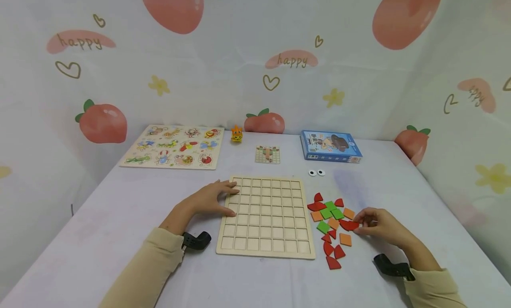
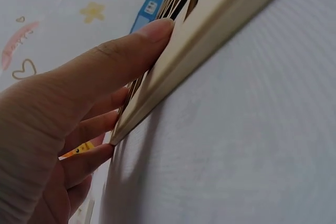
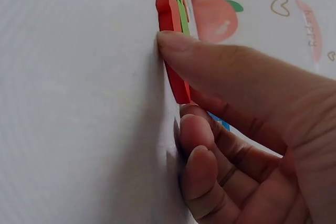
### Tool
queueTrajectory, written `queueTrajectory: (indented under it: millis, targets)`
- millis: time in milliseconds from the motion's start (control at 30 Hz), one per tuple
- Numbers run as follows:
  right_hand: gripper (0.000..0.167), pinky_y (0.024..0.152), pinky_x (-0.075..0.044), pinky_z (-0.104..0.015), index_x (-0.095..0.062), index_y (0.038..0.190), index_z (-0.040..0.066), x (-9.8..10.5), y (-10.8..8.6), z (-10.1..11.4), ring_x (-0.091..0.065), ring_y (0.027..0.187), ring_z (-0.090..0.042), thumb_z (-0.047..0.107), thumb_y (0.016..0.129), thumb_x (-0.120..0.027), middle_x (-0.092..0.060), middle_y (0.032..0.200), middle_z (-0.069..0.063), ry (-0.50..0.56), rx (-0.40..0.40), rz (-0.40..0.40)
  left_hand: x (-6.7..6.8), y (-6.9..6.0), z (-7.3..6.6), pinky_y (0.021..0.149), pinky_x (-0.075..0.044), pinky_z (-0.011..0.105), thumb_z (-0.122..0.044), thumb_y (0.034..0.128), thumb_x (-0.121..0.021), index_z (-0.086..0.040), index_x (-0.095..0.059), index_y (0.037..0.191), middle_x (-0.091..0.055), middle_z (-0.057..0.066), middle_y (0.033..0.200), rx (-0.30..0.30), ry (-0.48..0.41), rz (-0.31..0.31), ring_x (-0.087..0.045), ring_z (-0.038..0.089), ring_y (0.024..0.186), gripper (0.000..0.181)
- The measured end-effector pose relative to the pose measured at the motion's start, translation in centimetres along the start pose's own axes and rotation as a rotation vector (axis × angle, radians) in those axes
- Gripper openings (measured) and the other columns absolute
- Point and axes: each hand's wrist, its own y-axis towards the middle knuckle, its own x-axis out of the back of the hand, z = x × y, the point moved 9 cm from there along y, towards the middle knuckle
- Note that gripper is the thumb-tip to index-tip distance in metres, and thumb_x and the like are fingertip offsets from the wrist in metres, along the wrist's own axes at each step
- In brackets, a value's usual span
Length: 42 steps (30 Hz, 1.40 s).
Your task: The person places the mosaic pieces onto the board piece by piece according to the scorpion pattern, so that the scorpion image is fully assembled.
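A wooden grid board (image 1: 265, 217) lies flat on the table, its compartments bare. My left hand (image 1: 207, 199) rests on its left edge with fingers spread; in the left wrist view the thumb of that hand (image 2: 89, 82) lies on the rim of the board (image 2: 210, 30). Right of the board are loose red, green and orange (image 1: 345, 239) pieces. At their right side my right hand (image 1: 381, 227) pinches a red piece (image 1: 349, 225) between thumb and fingers. The right wrist view shows the thumb of this hand (image 3: 236, 77) against the red piece (image 3: 177, 80), other fingers curled.
Behind the board lie a small pattern card (image 1: 267, 154) and two googly eyes (image 1: 312, 173). An insect puzzle board (image 1: 171, 147) is at the back left, an orange toy figure (image 1: 237, 134) beside it. A blue box (image 1: 330, 146) stands at the back right.
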Motion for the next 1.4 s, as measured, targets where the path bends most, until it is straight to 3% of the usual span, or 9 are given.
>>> queueTrajectory:
  millis: [100, 300, 533, 733, 967, 1167, 1300, 1400]
  targets:
    - [0.033, 0.058, -0.043, -0.017, -0.063, 0.099, -0.002, 0.0, 0.1, 0.0, -0.046, 0.07, -0.006, 0.021, 0.078, -0.075, -0.056, 0.08, -0.005, -0.022, -0.015, -0.022, 0.0, -0.1, -0.1, 0.115, -0.015, 0.057, -0.05, 0.0686, -0.077, -0.017, -0.055, 0.132, -0.035, 0.005, 0.15, 0.01, 0.022, 0.012, -0.015, 0.041, 0.142, 0.075]
    - [0.036, 0.06, -0.045, -0.017, -0.063, 0.1, -0.001, -0.2, 0.2, 0.1, -0.048, 0.073, -0.008, 0.025, 0.079, -0.075, -0.06, 0.086, -0.006, -0.04, -0.033, -0.036, 0.1, -0.1, -0.5, 0.117, -0.014, 0.053, -0.047, 0.0694, -0.078, -0.013, -0.055, 0.131, -0.038, 0.008, 0.148, -0.029, 0.041, 0.003, -0.021, 0.036, 0.141, 0.074]
    - [0.033, 0.064, -0.048, -0.016, -0.063, 0.1, 0.0, -0.3, 0.4, 0.3, -0.049, 0.075, -0.008, 0.022, 0.079, -0.074, -0.062, 0.088, -0.006, -0.037, -0.004, -0.008, -0.1, -0.4, -0.1, 0.115, -0.013, 0.057, -0.048, 0.0697, -0.077, -0.015, -0.055, 0.132, -0.035, 0.006, 0.15, -0.004, -0.008, 0.001, -0.013, 0.043, 0.142, 0.074]
    - [0.034, 0.062, -0.049, -0.017, -0.067, 0.103, 0.0, -0.4, 0.3, 0.3, -0.05, 0.075, -0.009, 0.023, 0.08, -0.073, -0.064, 0.092, -0.008, -0.018, -0.017, 0.036, -0.1, -0.6, -0.2, 0.117, -0.01, 0.053, -0.046, 0.0701, -0.077, -0.014, -0.055, 0.132, -0.035, 0.006, 0.15, -0.002, -0.029, 0.002, -0.015, 0.036, 0.143, 0.073]
    - [0.027, 0.066, -0.051, -0.017, -0.067, 0.102, 0.0, 0.4, 0.3, 0.8, -0.054, 0.077, -0.004, 0.02, 0.084, -0.069, -0.067, 0.096, -0.012, 0.015, 0.037, 0.1, 0.0, -0.4, -0.2, 0.117, -0.01, 0.053, -0.047, 0.0701, -0.077, -0.015, -0.055, 0.132, -0.035, 0.006, 0.15, 0.006, -0.014, 0.004, -0.015, 0.036, 0.143, 0.073]
    - [0.027, 0.064, -0.052, -0.02, -0.064, 0.104, -0.001, 1.4, 1.8, 2.4, -0.055, 0.076, -0.007, 0.019, 0.086, -0.067, -0.065, 0.094, -0.013, 0.027, 0.062, 0.075, 0.0, -0.3, 0.0, 0.117, -0.01, 0.054, -0.046, 0.07, -0.077, -0.015, -0.055, 0.132, -0.035, 0.005, 0.15, 0.005, -0.019, -0.004, -0.014, 0.037, 0.143, 0.073]
    - [0.022, 0.062, -0.051, -0.023, -0.06, 0.096, -0.001, 1.2, 3.2, 4.0, -0.056, 0.072, -0.013, 0.017, 0.086, -0.067, -0.063, 0.085, -0.01, 0.058, 0.072, 0.082, -0.1, -0.4, 0.0, 0.115, -0.011, 0.059, -0.049, 0.0699, -0.077, -0.015, -0.055, 0.132, -0.035, 0.007, 0.15, -0.006, -0.023, -0.002, -0.014, 0.042, 0.141, 0.074]
    - [0.025, 0.065, -0.054, -0.024, -0.057, 0.101, -0.004, 0.9, 4.3, 5.2, -0.058, 0.071, -0.014, 0.015, 0.087, -0.065, -0.062, 0.085, -0.01, 0.084, 0.108, 0.084, -0.1, -0.4, 0.0, 0.115, -0.012, 0.059, -0.049, 0.0697, -0.077, -0.015, -0.054, 0.132, -0.035, 0.006, 0.15, 0.001, -0.03, 0.0, -0.012, 0.043, 0.142, 0.074]
